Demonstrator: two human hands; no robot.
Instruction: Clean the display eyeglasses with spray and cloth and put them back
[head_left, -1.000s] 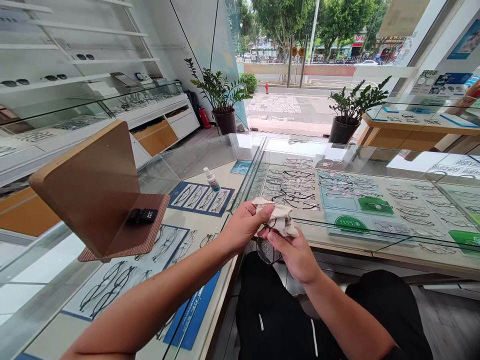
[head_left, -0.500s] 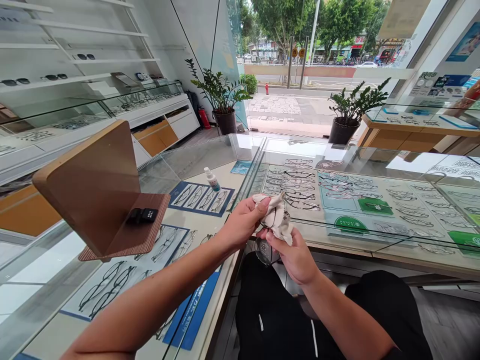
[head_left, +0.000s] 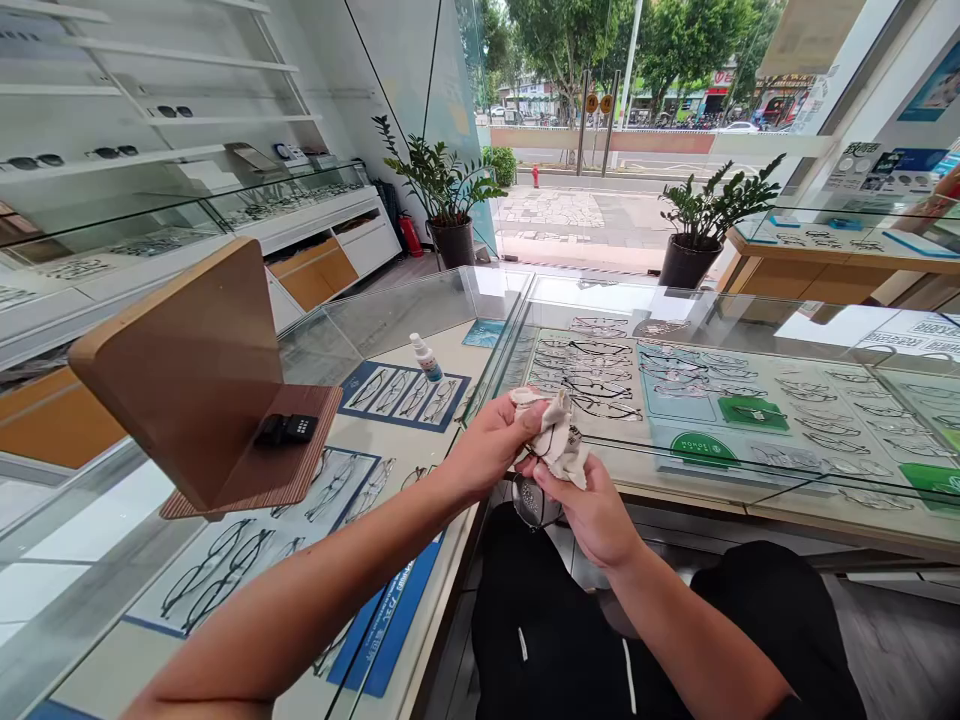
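Note:
A pale cleaning cloth [head_left: 556, 440] is bunched between my two hands, wrapped around part of a pair of eyeglasses [head_left: 531, 503]. One lens of the glasses hangs below the cloth and shows droplets or specks. My left hand [head_left: 495, 445] pinches the upper left of the cloth, its thumb on top. Lower down, my right hand [head_left: 589, 510] grips the glasses and the cloth's lower edge between thumb and fingers. The part of the frame inside the cloth is mostly hidden. Both hands are held above my lap, at the edge of the glass display counter [head_left: 480, 405].
A white spray bottle [head_left: 425, 358] stands on the counter beyond my left hand. Further left is a brown wooden stand [head_left: 187, 370] with a black object [head_left: 286, 430] on its base. Rows of eyeglasses [head_left: 600, 370] lie under the glass. Potted plants [head_left: 453, 215] flank the doorway.
Both hands keep hold of the cloth and glasses, with only a very slight shift of the left thumb and cloth. The whole view has moved a little.

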